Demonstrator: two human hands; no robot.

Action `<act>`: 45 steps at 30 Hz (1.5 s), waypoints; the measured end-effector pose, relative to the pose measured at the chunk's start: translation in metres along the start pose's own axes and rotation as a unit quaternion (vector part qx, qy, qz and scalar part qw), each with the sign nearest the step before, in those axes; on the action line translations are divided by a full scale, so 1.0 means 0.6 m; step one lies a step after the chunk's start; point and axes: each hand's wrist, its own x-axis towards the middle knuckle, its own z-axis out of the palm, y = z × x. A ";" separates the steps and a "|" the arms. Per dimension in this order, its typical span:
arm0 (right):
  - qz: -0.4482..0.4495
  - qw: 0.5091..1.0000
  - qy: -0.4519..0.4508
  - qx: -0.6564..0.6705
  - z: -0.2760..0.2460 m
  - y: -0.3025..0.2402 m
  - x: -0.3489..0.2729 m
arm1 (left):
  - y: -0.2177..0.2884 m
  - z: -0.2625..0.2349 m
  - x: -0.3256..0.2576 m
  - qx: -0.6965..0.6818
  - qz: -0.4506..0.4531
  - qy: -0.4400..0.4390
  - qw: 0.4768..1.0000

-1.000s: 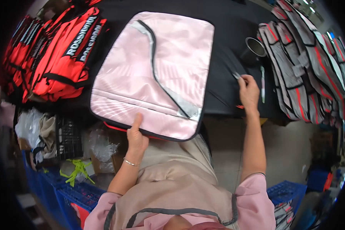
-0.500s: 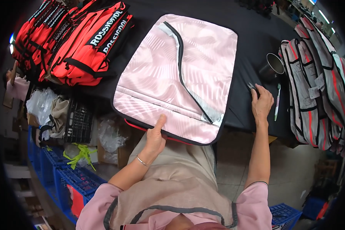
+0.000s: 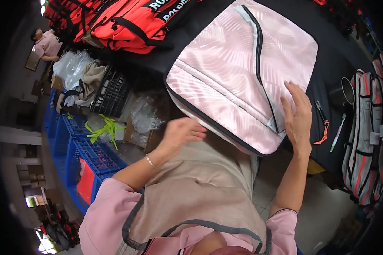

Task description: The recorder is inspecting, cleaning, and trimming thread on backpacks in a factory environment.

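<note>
The right hand (image 3: pixel 297 117), which half a second ago was resting off the bag on the black table (image 3: pixel 327 55), is now laid flat with fingers spread on the pink backpack (image 3: pixel 242 72), near its zip at the table's near edge. The left hand (image 3: pixel 181 134) has been drawn back from the backpack's near edge and is held loosely curled, gripping nothing, above the beige apron (image 3: pixel 200 187). The backpack is thus pinned by one hand only, its near corner overhanging the table edge, with red bags (image 3: pixel 127 19) at the far left corner.

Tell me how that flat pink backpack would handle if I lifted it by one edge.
The flat pink fabric backpack probably sags: it lies thin, seemingly unfilled. Likely light for its size. Its glossy shell may slide on the black table, where the right hand presses it.
</note>
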 end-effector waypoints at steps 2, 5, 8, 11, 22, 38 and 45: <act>0.006 0.991 -0.105 -0.081 0.022 0.034 0.008 | 0.035 -0.061 0.008 0.087 0.192 0.008 0.977; 0.014 0.977 -0.161 -0.139 0.065 0.063 0.016 | 0.102 -0.047 0.047 0.278 0.520 0.104 0.801; 0.021 0.977 -0.167 -0.130 0.086 0.076 0.017 | 0.102 0.053 0.078 0.662 0.484 0.132 0.557; 0.032 0.977 -0.162 -0.136 0.102 0.066 0.026 | -0.044 0.154 0.096 0.603 0.432 -0.108 0.662; 0.005 0.976 -0.158 -0.149 0.067 0.062 0.002 | 0.038 0.187 0.076 0.494 0.571 -0.352 0.553; 0.282 0.911 0.157 -0.258 -0.161 0.220 -0.101 | 0.198 0.255 0.287 0.709 0.557 -0.217 0.374; 0.365 0.884 0.111 -0.272 -0.172 0.305 -0.160 | 0.247 0.255 0.317 0.815 0.362 -0.035 0.450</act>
